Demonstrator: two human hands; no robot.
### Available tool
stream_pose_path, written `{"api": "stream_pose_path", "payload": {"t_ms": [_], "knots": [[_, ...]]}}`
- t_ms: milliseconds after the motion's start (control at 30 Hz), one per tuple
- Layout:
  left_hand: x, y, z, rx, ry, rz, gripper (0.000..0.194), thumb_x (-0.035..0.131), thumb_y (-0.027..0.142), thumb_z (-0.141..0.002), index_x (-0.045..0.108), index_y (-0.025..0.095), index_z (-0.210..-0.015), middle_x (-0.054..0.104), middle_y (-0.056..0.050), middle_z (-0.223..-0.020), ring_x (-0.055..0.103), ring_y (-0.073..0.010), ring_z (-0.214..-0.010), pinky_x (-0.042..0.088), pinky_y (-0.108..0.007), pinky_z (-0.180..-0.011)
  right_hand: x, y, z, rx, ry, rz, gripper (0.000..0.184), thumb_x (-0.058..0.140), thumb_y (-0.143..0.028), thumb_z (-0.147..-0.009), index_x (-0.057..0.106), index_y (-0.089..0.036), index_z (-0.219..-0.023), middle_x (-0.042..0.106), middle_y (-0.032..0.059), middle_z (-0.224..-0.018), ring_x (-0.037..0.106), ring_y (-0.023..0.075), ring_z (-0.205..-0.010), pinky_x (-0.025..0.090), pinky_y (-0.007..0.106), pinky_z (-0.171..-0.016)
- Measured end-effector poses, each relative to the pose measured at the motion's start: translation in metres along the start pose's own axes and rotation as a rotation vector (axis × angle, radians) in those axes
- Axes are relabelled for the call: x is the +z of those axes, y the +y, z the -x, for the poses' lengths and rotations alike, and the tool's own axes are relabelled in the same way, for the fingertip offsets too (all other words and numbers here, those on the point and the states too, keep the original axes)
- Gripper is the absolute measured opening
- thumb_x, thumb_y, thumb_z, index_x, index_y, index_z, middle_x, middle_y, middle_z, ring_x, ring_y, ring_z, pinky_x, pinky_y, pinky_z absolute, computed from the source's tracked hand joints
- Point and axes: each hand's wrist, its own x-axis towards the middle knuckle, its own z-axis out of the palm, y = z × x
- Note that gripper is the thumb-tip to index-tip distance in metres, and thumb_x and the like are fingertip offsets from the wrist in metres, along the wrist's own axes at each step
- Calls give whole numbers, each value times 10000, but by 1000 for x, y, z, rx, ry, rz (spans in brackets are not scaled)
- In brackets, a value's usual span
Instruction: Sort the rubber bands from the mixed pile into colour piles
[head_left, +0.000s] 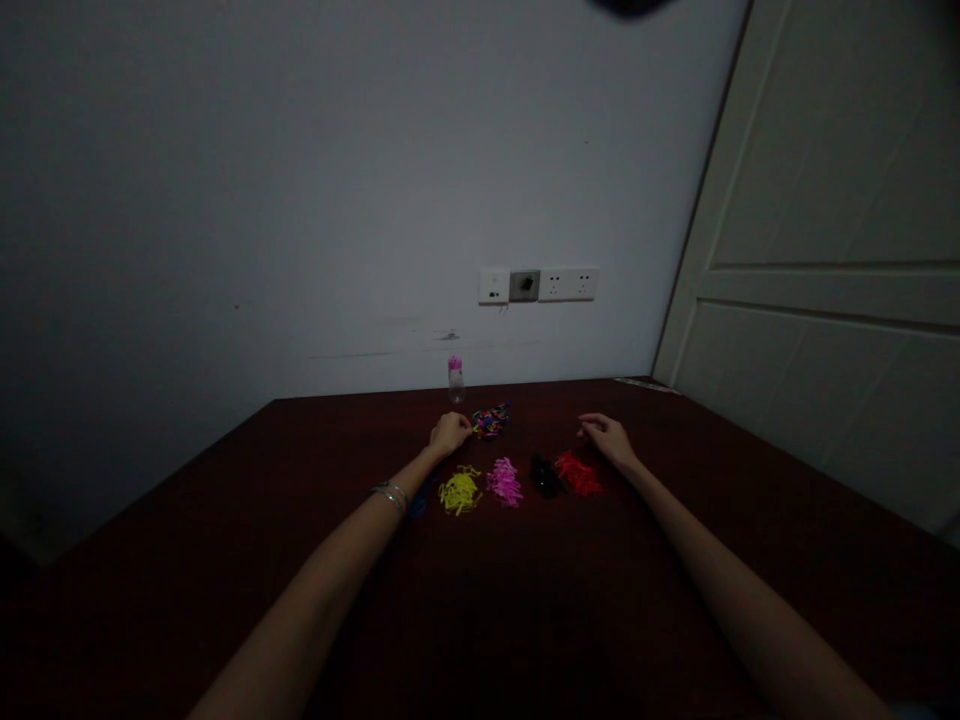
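Note:
My left hand [450,433] is at the left edge of a mixed heap of small coloured strips [491,421], fingertips pinched together. A yellow bit shows at those fingertips; whether it is held is too small to tell. Nearer to me lie sorted piles of thin strips: yellow [460,491], pink [505,482], black [544,476] and red [578,473]. Some blue strips [418,506] are partly hidden by my left wrist. Just beyond the red pile rests my right hand [607,439], fingers slightly bent and apart, with nothing visible in them.
A clear bottle with a pink top [456,380] stands at the back of the dark red table [480,620], against the wall. Sockets and switches [538,286] are set in the wall above. A pale panelled door [825,380] is at the right.

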Motion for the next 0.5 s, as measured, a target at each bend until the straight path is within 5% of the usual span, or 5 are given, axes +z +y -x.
{"api": "stream_pose_path", "payload": {"t_ms": [500], "knots": [[2,-1,-2,18,15,-27,187,553,226,-735,711,208,-832,690,-54,-904,609,-174,-853,431,-224,-699,0,0,1,-19,14,-13,311,524,-350,-631,609,-128,-831,637,40,-575,578,156,-544,412,243,-500]]}}
